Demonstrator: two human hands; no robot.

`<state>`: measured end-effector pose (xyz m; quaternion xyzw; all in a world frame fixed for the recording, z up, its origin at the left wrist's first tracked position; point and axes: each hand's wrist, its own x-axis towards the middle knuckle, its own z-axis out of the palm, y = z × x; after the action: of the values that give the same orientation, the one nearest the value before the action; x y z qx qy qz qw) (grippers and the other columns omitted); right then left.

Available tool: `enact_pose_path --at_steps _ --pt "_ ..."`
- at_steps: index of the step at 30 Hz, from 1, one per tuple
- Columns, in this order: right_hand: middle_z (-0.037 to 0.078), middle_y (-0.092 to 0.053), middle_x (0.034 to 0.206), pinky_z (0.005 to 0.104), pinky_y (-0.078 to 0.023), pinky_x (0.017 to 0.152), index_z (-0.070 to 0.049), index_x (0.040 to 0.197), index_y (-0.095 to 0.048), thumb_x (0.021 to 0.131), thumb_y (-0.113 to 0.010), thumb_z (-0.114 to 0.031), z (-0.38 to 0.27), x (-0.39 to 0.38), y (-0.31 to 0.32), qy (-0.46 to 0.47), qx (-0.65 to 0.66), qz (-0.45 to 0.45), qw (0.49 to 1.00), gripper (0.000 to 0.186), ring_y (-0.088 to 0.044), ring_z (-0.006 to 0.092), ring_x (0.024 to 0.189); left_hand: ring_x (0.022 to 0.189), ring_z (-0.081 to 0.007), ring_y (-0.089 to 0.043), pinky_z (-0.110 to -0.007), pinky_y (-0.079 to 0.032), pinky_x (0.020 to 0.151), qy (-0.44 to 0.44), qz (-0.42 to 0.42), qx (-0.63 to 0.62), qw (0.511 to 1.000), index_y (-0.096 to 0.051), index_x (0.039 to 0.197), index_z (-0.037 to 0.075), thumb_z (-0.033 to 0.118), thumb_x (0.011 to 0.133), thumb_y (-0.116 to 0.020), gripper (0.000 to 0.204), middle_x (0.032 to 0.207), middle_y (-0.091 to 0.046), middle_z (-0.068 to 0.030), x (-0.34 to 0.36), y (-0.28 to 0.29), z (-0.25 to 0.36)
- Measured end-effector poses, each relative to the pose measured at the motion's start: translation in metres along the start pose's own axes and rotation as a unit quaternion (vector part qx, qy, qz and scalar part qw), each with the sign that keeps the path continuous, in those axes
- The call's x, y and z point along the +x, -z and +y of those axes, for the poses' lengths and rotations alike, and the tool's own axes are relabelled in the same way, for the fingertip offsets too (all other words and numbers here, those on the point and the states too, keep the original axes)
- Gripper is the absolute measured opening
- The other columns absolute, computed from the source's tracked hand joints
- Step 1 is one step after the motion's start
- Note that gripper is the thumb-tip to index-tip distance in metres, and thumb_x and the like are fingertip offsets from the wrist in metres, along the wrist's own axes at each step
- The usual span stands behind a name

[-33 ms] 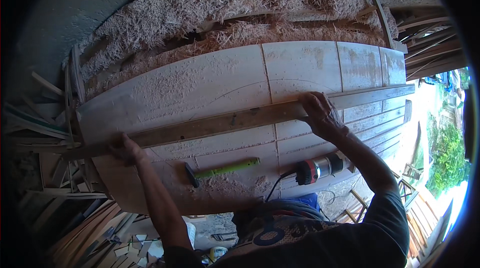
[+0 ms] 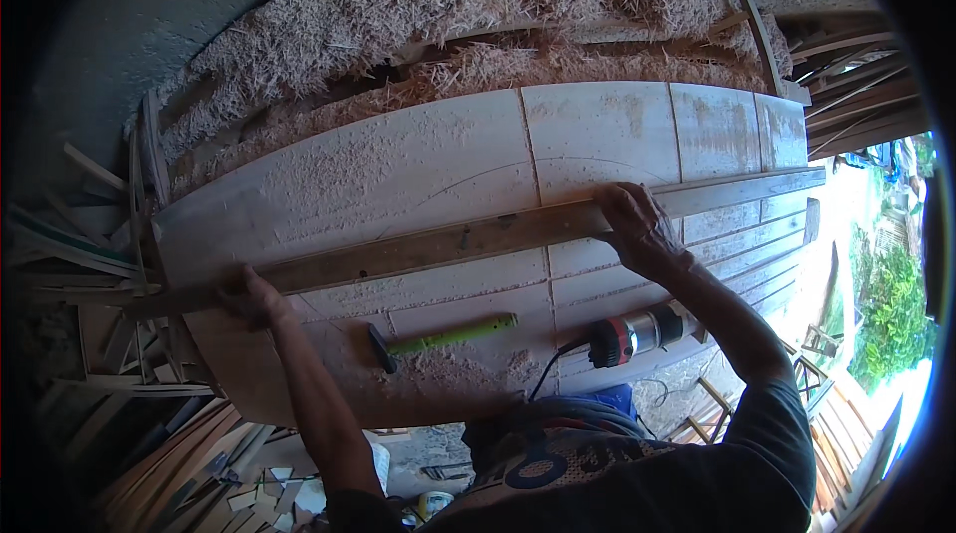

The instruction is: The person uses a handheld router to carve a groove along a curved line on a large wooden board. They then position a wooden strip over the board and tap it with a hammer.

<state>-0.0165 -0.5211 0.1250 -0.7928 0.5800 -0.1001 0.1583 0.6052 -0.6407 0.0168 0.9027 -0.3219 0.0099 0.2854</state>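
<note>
A long wooden plank (image 2: 428,246) lies at a slant across the wide pale tabletop (image 2: 607,135), from the left edge to the far right. My left hand (image 2: 254,299) grips it near its left end, fingers wrapped about the edge. Right of the middle, my right hand (image 2: 640,226) is closed over the plank, thumb on the near side. Between the plank and my body lies a hammer (image 2: 443,336) with a green handle and dark head. To its right rests a corded power tool (image 2: 637,336) with a red collar and silver body.
Wood shavings (image 2: 418,0) are heaped along the far side by the wall. Grooves cross the tabletop, and sawdust is scattered on it. Wood strips and offcuts (image 2: 189,453) fill the floor at lower left. Stacked boards (image 2: 856,85) stand at far right, beside a bright opening with greenery.
</note>
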Motion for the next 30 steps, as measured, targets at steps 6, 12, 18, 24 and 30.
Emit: enact_pose_path --at_steps 6,12,18,24,30 --pt "0.016 -0.054 0.128 0.0502 -0.047 0.100 0.000 0.129 -0.055 0.076 -0.081 -0.016 -0.002 -0.003 0.000 -0.018 0.005 0.009 1.000 0.061 -0.052 0.0386 0.122 0.148 -0.0400 -0.028 -0.056 -0.025 0.119 -0.043 -0.018 0.017 0.999 -0.029 0.157 0.005 0.053 0.091 -0.066 0.089 0.161 -0.030 -0.0221 -0.009 0.008 0.028" --pt "0.018 -0.055 0.128 0.0495 -0.051 0.098 -0.003 0.130 -0.055 0.072 -0.087 -0.014 0.000 -0.010 -0.003 -0.024 -0.004 0.025 0.999 0.067 -0.053 0.0411 0.122 0.157 -0.0368 -0.004 -0.069 -0.001 0.119 -0.381 -0.165 -0.006 0.910 -0.023 0.161 0.023 0.048 0.100 -0.055 0.074 0.169 -0.012 -0.0193 -0.111 0.021 0.138" --pt "0.017 -0.055 0.132 0.0490 -0.047 0.104 -0.004 0.134 -0.054 0.079 -0.083 -0.017 -0.003 -0.011 0.003 -0.041 -0.020 -0.009 0.999 0.064 -0.053 0.0381 0.124 0.155 -0.0408 -0.011 -0.069 -0.004 0.119 -0.476 -0.274 0.055 0.834 -0.023 0.161 0.016 0.049 0.103 -0.045 0.070 0.167 -0.013 -0.0215 -0.190 0.010 0.170" --pt "0.014 -0.054 0.132 0.0461 -0.045 0.104 -0.004 0.133 -0.053 0.092 -0.068 -0.026 -0.149 0.015 -0.021 0.064 0.011 -0.017 0.998 0.049 -0.053 0.0294 0.122 0.156 -0.0378 -0.011 -0.065 -0.004 0.121 -0.480 -0.252 0.076 0.837 -0.019 0.162 0.019 0.047 0.106 -0.039 0.066 0.167 -0.018 -0.0190 -0.179 0.013 0.165" --pt "0.013 -0.056 0.119 0.0440 -0.052 0.086 -0.002 0.132 -0.051 0.088 -0.063 -0.016 -0.229 0.004 -0.121 0.140 0.022 -0.053 0.988 0.048 -0.057 0.0272 0.108 0.155 -0.0373 -0.016 -0.065 -0.007 0.121 -0.494 -0.243 0.044 0.833 -0.026 0.160 0.018 0.047 0.105 -0.041 0.065 0.166 -0.022 -0.0181 -0.192 -0.004 0.167"
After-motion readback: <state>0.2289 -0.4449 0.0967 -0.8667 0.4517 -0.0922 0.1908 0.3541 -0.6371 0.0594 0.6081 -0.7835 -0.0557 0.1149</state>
